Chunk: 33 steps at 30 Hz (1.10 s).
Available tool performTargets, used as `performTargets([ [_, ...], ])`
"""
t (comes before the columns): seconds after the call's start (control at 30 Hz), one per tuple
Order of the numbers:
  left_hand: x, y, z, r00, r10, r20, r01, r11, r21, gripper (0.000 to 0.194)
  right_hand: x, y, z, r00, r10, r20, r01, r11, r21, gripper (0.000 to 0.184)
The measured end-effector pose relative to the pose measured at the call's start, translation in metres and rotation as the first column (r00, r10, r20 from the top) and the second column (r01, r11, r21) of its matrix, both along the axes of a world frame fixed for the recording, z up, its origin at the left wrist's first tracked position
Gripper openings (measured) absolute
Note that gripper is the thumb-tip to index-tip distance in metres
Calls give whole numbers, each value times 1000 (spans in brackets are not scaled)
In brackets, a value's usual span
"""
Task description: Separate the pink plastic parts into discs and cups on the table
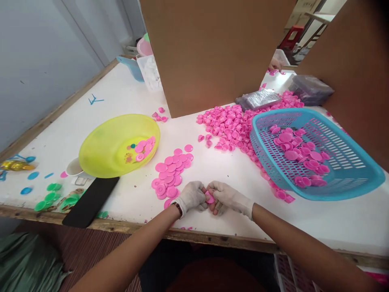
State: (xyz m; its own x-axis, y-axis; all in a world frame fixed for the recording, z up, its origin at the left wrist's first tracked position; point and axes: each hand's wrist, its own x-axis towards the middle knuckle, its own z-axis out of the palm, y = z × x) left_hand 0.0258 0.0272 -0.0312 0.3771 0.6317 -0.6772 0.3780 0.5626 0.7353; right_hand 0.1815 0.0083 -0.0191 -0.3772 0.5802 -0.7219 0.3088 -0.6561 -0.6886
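Both hands wear white gloves with bare fingertips and meet near the table's front edge. Between them is a small pink plastic piece (209, 197), partly covered by fingers. My left hand (192, 196) pinches it from one side, and my right hand (226, 196) closes on it from the other. Flat pink discs (170, 172) lie loosely overlapped just left of my left hand. Beyond my right hand spreads a big heap of small pink cups (227, 123). A blue plastic basket (306, 194) on the right holds pink pieces that look like cups with discs on them.
A yellow bowl (103, 142) with a few pink discs stands at the left, beside a white cup (74, 167) and a black flat slab (91, 202). Cardboard sheets (212, 52) rise at the back. Wrapped packages (261, 99) rest behind the heap. Another person's hand (275, 65) shows beyond.
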Motion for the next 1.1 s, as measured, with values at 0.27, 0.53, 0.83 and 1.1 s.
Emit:
performTargets([
  [0.27,-3,11,6,989,-147,-19,147,989,-9,17,-5,0,-2,999,16,52,-18,999,39,8],
  [0.53,-1,7,5,997,-75,-31,76,997,6,17,-12,-5,-14,998,-15,61,7,991,132,9],
  [0.83,-11,-33,-9,987,126,98,-151,938,313,19,50,-24,55,593,-587,-551,796,326,509,38],
  [1.1,3,22,9,968,37,-247,210,418,884,29,156,-106,-4,585,-691,424,-143,427,893,29],
])
